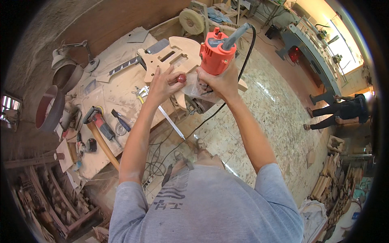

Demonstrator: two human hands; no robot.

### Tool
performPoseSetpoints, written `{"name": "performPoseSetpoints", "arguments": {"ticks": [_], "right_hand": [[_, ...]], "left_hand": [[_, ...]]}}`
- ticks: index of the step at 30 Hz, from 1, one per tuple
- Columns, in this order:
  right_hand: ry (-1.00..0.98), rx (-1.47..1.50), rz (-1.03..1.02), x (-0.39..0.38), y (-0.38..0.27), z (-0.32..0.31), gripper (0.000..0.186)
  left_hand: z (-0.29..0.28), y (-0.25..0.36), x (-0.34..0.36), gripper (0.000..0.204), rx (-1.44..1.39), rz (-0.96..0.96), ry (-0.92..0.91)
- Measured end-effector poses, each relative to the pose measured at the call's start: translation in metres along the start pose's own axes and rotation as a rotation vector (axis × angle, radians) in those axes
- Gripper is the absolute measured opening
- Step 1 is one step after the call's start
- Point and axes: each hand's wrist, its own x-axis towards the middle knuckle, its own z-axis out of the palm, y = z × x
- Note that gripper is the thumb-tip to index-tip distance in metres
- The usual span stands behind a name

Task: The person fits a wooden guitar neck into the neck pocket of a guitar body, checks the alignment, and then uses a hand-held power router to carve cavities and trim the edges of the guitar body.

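My right hand (222,83) wraps round the lower part of an orange-red handheld router (218,56), held upright at the edge of the workpiece. The router's clear base (194,87) shows beside my fingers; its cutter is hidden. My left hand (163,86) has its thumb and forefinger closed at a round dark red knob (182,78) beside that base, with its other fingers reaching over the wood. Under both hands lies a pale wooden electric guitar body (178,52) with routed cavities, at the bench's edge. A metal caliper (172,123) lies beside my left forearm, jutting past the edge.
On the workbench (121,91) are a guitar neck (123,67), an angle polisher (103,123), a brush (120,120), sanding belts (50,107) and a desk lamp (75,54). The router's black cord (252,50) loops toward the tiled floor (263,117). A person (344,111) stands far right near a long machine.
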Motion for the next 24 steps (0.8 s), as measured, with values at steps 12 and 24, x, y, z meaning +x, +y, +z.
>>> {"name": "performPoseSetpoints", "arguments": {"ticks": [12, 24], "right_hand": [[-0.122, 0.044, -0.074, 0.039, 0.038, -0.002, 0.097], [0.005, 0.047, 0.009, 0.0, 0.0, -0.001, 0.081]], "left_hand": [[0.014, 0.003, 0.004, 0.039, -0.03, -0.054, 0.093], [-0.003, 0.005, 0.003, 0.04, -0.003, -0.043, -0.061]]}}
